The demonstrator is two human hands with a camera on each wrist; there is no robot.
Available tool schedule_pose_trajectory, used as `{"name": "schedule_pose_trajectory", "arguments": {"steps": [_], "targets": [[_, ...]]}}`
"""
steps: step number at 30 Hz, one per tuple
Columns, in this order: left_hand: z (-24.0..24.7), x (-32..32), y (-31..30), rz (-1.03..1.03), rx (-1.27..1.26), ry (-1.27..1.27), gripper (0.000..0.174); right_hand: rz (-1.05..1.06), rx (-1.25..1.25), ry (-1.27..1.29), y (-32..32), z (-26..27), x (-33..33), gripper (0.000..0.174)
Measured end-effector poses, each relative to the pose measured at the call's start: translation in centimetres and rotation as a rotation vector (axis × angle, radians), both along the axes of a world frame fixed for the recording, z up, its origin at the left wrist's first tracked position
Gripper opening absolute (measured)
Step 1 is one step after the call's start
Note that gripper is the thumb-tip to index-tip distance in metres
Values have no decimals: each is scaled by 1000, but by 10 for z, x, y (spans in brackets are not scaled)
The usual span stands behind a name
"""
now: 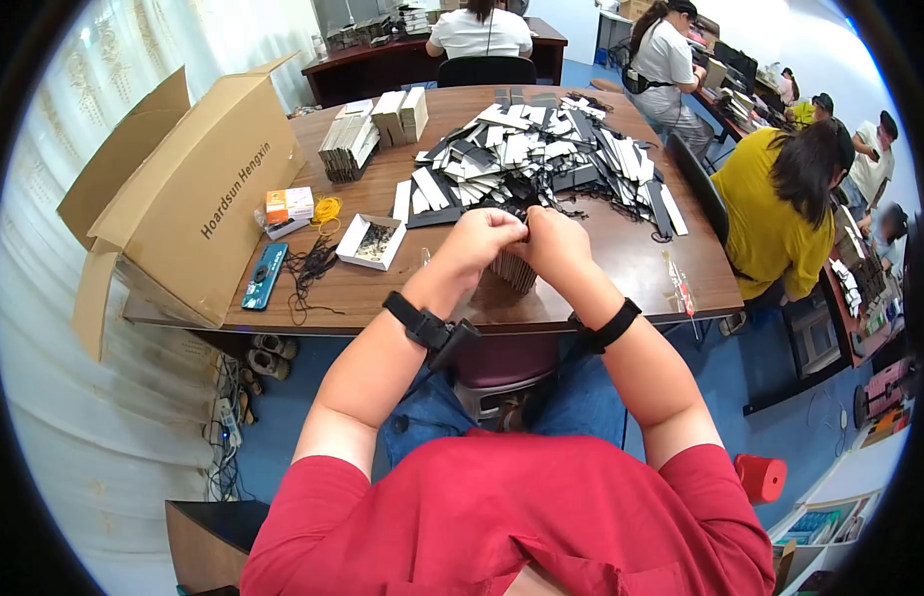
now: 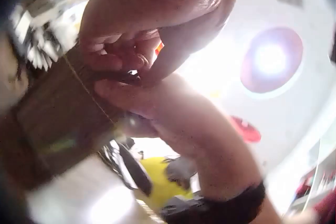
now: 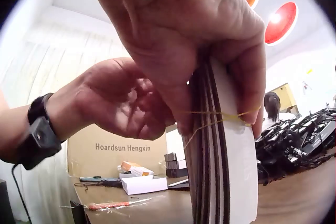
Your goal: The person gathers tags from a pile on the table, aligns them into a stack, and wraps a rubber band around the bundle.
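Observation:
My right hand (image 1: 558, 243) grips the top of an upright stack of card strips (image 3: 236, 166) near the table's front edge, thumb and fingers on opposite sides. A yellow rubber band (image 3: 231, 117) runs round the stack below the fingertips. Close against the right hand, my left hand (image 1: 485, 241) has curled fingers; in the left wrist view its thumb and fingertips pinch a small dark piece (image 2: 123, 77), partly hidden by the fingers. Beyond both hands lies a large loose pile of black and white strips (image 1: 521, 149) with black cords.
A big cardboard box (image 1: 223, 179) stands at the left. Near it are a phone (image 1: 265, 276), black cords (image 1: 308, 268), yellow rubber bands (image 1: 327, 211), and a white box (image 1: 372, 241) of small dark bits. Bundled stacks (image 1: 351, 144) stand at the back; a person in yellow (image 1: 775, 209) sits right.

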State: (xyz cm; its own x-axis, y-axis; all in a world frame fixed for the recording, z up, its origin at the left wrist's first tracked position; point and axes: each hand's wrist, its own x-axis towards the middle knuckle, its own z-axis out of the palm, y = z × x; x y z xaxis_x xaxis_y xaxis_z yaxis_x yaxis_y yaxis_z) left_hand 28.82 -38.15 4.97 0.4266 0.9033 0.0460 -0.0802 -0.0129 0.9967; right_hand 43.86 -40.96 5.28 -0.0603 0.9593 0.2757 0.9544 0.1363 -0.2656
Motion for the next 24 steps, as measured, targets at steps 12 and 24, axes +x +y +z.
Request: {"name": "schedule_pose_trajectory", "arguments": {"steps": [12, 24], "targets": [[-28, -16, 65, 524, 69, -9, 13, 16, 32, 13, -13, 2, -9, 41], [-64, -37, 74, 35, -695, -370, 20, 87, 132, 263, 0, -14, 10, 40]]}}
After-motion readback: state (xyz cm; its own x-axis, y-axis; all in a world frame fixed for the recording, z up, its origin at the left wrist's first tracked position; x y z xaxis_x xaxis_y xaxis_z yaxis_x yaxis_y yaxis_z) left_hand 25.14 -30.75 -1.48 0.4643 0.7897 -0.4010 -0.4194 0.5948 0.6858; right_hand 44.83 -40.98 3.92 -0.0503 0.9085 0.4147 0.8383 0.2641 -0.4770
